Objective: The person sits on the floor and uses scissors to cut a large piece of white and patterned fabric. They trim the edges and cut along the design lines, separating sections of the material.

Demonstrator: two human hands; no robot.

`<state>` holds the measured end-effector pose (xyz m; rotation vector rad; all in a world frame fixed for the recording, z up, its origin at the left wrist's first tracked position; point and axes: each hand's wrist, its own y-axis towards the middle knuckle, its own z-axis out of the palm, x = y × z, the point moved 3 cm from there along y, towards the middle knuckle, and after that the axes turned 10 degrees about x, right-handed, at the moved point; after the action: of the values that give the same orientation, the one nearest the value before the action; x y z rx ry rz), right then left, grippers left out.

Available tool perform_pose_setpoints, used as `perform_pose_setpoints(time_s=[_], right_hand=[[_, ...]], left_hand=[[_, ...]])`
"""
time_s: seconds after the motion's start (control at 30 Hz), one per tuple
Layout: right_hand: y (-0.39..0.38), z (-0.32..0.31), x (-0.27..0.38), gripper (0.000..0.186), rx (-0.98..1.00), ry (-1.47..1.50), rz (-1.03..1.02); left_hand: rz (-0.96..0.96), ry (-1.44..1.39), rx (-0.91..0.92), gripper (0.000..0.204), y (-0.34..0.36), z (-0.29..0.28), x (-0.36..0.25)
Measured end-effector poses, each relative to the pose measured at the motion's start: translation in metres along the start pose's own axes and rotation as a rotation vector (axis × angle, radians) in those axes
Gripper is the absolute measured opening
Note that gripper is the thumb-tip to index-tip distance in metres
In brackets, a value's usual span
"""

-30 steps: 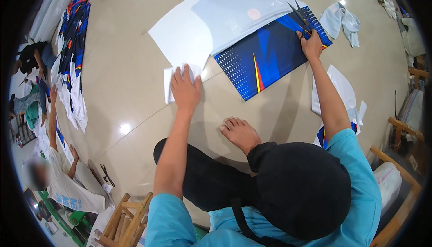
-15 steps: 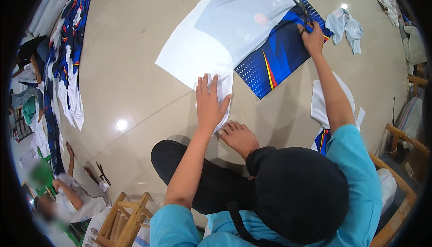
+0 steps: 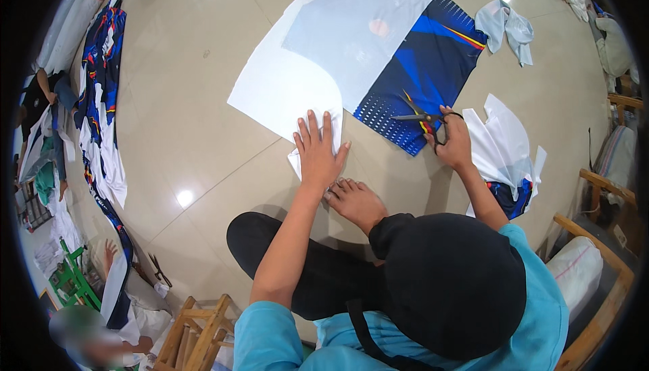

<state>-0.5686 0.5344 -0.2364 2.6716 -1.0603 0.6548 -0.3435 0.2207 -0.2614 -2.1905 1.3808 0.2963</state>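
My left hand [image 3: 320, 155] presses flat with fingers spread on the lower corner of a white fabric piece [image 3: 284, 84] on the floor, just above my bare foot [image 3: 358, 202]. My right hand [image 3: 454, 142] grips scissors [image 3: 410, 118] by the handles. Their blades are parted and point leftward over the near end of a blue printed fabric panel [image 3: 443, 53] with red and yellow stripes and white dots. Between the white and blue areas lies a pale grey-white stretch of cloth [image 3: 365, 33], part of the same layered spread.
Cloth scraps lie to the right: a pale twisted one [image 3: 503, 26] and a white-and-blue pile [image 3: 500, 141]. Long printed fabric [image 3: 105, 94] runs along the left, beside other people at work. Wooden stools [image 3: 196, 330] and a white sack [image 3: 574, 269] stand near me.
My right hand has brought the scissors from the far edge toward me, to the near end of the blue panel. The panel now lies flatter. My left hand stays put.
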Motion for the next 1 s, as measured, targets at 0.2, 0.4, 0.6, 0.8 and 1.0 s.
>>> perform_pose_setpoints(time_s=[0.2,0.4,0.6,0.8,1.0], right_hand=[[-0.022,-0.026,-0.006,0.067,-0.012,-0.009,0.071],[-0.032,0.021,0.059,0.04,0.149,0.515,0.46],[-0.058,0.074,0.142,0.052,0.591,1.181,0.81],[-0.052,0.097,0.18,0.057,0.69,1.344,0.809],[-0.022,0.111,0.188,0.056,0.557,1.378,0.686]], left_hand=[[0.091,-0.116,-0.199,0.071,-0.012,-0.013,-0.02],[0.027,-0.116,-0.108,0.032,-0.011,-0.015,-0.014],[0.13,-0.185,-0.287,0.024,-0.005,-0.012,-0.005],[0.134,-0.243,-0.273,0.02,-0.002,-0.017,0.0],[0.161,-0.295,-0.279,0.021,0.0,-0.027,-0.001]])
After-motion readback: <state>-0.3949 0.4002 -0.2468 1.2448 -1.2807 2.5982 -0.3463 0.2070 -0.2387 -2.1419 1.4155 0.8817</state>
